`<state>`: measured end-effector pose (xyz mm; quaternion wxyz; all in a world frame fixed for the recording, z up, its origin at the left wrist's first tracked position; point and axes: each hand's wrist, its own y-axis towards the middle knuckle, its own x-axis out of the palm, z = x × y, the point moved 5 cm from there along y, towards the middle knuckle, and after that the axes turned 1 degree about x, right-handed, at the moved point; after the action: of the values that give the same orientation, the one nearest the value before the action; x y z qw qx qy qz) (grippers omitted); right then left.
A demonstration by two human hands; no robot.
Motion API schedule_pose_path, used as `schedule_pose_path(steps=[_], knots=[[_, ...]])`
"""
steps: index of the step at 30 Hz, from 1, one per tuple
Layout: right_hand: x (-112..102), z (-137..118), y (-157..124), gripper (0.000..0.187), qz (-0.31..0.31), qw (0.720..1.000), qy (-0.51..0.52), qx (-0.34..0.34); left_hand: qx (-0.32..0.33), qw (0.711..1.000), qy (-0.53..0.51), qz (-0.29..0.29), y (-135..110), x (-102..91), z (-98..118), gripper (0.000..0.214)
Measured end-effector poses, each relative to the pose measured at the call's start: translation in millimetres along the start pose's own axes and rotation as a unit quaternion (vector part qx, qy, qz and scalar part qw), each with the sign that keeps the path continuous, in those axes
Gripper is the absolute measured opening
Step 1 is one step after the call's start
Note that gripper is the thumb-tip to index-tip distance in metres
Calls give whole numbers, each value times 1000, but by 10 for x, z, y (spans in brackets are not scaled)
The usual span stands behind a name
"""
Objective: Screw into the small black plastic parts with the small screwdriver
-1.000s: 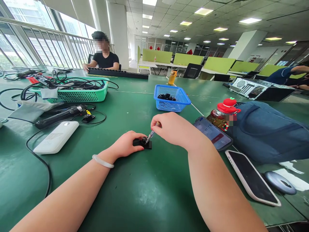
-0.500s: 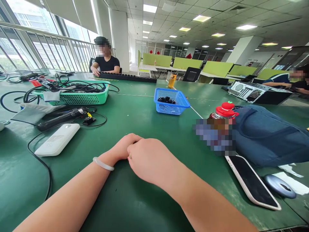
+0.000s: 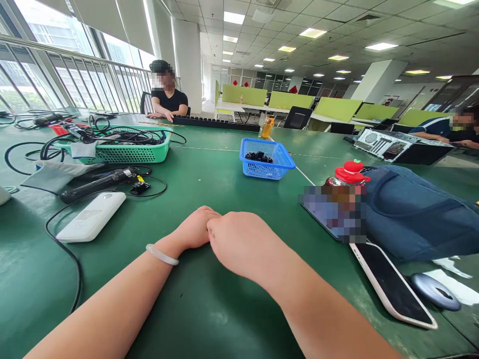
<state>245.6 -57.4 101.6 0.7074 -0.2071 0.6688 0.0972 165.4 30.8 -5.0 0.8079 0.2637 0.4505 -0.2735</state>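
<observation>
My left hand (image 3: 197, 227) is low over the green table (image 3: 187, 309), with a pale bangle (image 3: 161, 255) on its wrist. Its fingers curl inward, and the tips disappear behind my right hand (image 3: 239, 242). That hand is closed, back toward me, its knuckles touching the fingers of my left. Whatever is pinched between the two hands, if anything, is hidden. Beyond them stands a blue basket (image 3: 264, 172) with small black parts (image 3: 259, 157) in it. A white power bank-like device (image 3: 92, 218) lies to the left.
At left, a green basket (image 3: 127, 153) overflows with cables beside a black cylindrical tool (image 3: 97, 186). On the right are a phone (image 3: 392, 284), a mouse (image 3: 436, 291), a navy bag (image 3: 419, 214) and a red-lidded jar (image 3: 351, 172). Across the table sits a person (image 3: 170, 99) by a long black keyboard-like strip (image 3: 217, 123).
My right hand has shifted slightly right, covering less of my left hand. Across the table, the long black strip has slid right and the person's hands have moved.
</observation>
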Motion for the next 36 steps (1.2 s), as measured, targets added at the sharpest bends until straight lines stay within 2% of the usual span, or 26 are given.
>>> schedule_pose_path(steps=[8,11,15,19,25,31,36], knots=[[-190,213,-41,27,8,998,7,68,17,1000,-14,-10,-21,41,-65,31],[-147,224,-29,25,18,998,21,51,19,1000,-17,-10,-14,57,-82,29],[-60,186,-26,21,-8,999,35,18,1,1000,-16,-8,-20,63,-80,27],[-46,204,-8,24,-12,999,44,21,-2,1000,-14,-7,-27,50,-67,26],[-75,417,65,24,25,996,65,60,34,999,-17,-10,-8,55,-78,31],[-97,670,67,23,57,987,111,104,4,1000,-24,-15,-21,67,-109,41],[-98,822,47,23,50,983,96,149,-11,999,-34,-17,-26,71,-127,44]])
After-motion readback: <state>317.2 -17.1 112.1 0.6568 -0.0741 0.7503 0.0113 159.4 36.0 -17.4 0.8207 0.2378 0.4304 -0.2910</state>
